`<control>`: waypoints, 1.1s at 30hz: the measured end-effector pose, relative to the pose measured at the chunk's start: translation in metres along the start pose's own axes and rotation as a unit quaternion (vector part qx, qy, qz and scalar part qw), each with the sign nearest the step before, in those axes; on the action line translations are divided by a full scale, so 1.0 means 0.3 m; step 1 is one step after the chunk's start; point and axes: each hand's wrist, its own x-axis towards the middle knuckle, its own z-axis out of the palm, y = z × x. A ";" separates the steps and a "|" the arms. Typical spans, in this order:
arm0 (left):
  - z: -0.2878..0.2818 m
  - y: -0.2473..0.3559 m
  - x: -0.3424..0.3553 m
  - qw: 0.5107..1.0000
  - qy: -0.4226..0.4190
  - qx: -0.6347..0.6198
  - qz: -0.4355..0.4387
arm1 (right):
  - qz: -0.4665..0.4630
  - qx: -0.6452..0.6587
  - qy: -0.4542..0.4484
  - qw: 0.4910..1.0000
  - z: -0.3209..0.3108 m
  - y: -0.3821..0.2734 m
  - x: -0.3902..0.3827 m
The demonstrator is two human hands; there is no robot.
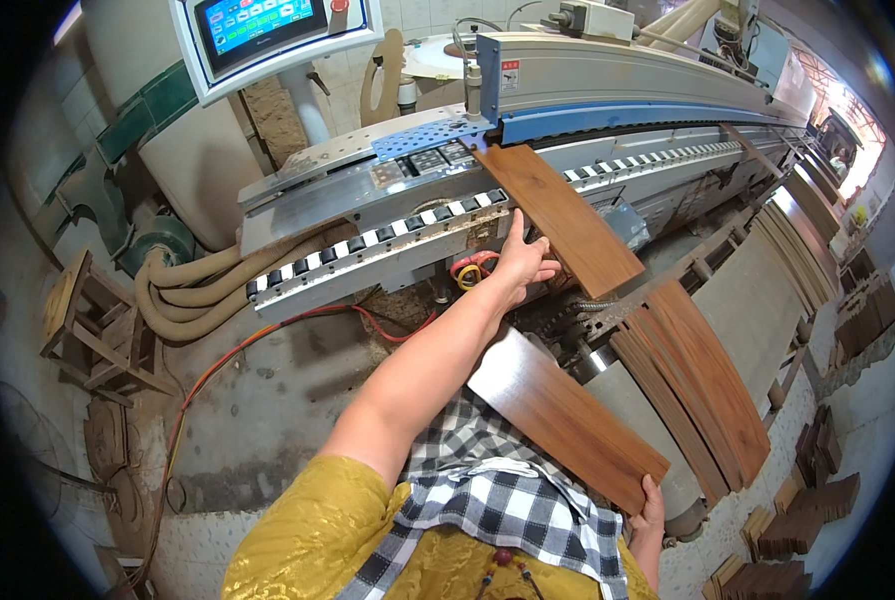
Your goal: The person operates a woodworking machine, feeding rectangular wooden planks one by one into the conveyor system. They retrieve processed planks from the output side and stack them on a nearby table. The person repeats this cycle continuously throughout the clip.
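Note:
A brown wood-grain board [564, 218] lies slantwise with its far end in the edge-banding machine [587, 118], across the row of black-and-white rollers [407, 228]. My left hand [524, 262] is at this board's near left edge, the index finger stretched out against it and the other fingers apart. My right hand [649, 515] grips the near right corner of a second wood-grain board [577, 420], which is held tilted in front of my checked apron [512, 500]. Light glares off that board's far left end. Part of my right hand is hidden behind it.
To the right, a stack of similar boards [702, 385] rests on a roller conveyor [622, 420]. More board piles [807, 515] stand on the floor at far right. A control screen [262, 28] hangs upper left. Hoses [182, 300], a wooden stool [92, 310] and a red hose [232, 352] are left.

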 end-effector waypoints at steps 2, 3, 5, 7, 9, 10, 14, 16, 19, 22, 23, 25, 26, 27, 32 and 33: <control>-0.008 0.024 -0.045 0.997 -0.054 0.020 0.058 | -0.023 0.012 0.014 1.000 0.014 0.002 0.005; -0.028 0.003 -0.086 0.989 -0.098 0.018 0.112 | -0.034 0.019 0.021 0.999 0.029 0.000 0.010; -0.081 0.003 -0.210 0.974 -0.192 0.044 0.110 | -0.043 0.045 0.022 0.998 0.092 -0.004 0.025; -0.159 -0.011 -0.328 0.958 -0.265 0.106 0.013 | -0.056 0.041 0.017 0.997 0.172 -0.022 0.049; -0.214 -0.080 -0.390 0.937 -0.294 0.178 -0.065 | -0.044 0.056 -0.010 0.997 0.272 -0.040 0.085; -0.241 -0.129 -0.405 0.928 -0.292 0.208 -0.099 | -0.038 0.062 -0.025 0.997 0.333 -0.052 0.105; -0.296 -0.244 -0.431 0.966 -0.221 0.106 -0.082 | -0.058 0.034 -0.084 0.994 0.638 -0.070 0.154; -0.299 -0.257 -0.425 0.981 -0.173 0.054 -0.071 | -0.040 0.029 -0.119 0.992 0.766 -0.058 0.174; -0.316 -0.217 -0.422 0.993 -0.115 0.002 -0.029 | 0.009 0.034 -0.195 0.980 0.939 -0.021 0.169; -0.346 -0.168 -0.433 0.999 -0.022 -0.027 0.032 | 0.063 -0.074 -0.288 0.953 1.010 0.033 0.184; -0.367 -0.168 -0.427 0.998 0.007 -0.044 0.048 | 0.061 -0.111 -0.315 0.941 1.044 0.044 0.174; -0.416 -0.178 -0.406 0.993 0.068 -0.062 0.079 | 0.093 -0.171 -0.386 0.902 1.084 0.049 0.171; -0.441 -0.178 -0.402 0.990 0.085 -0.058 0.096 | 0.103 -0.187 -0.396 0.893 1.098 0.048 0.163; -0.461 -0.171 -0.398 0.989 0.093 -0.060 0.101 | 0.097 -0.197 -0.409 0.886 1.099 0.047 0.157; -0.551 -0.142 -0.370 0.986 0.111 -0.073 0.099 | 0.076 -0.248 -0.389 0.884 1.006 0.041 0.150; -0.553 -0.136 -0.372 0.984 0.117 -0.077 0.113 | 0.072 -0.267 -0.371 0.887 0.961 0.049 0.162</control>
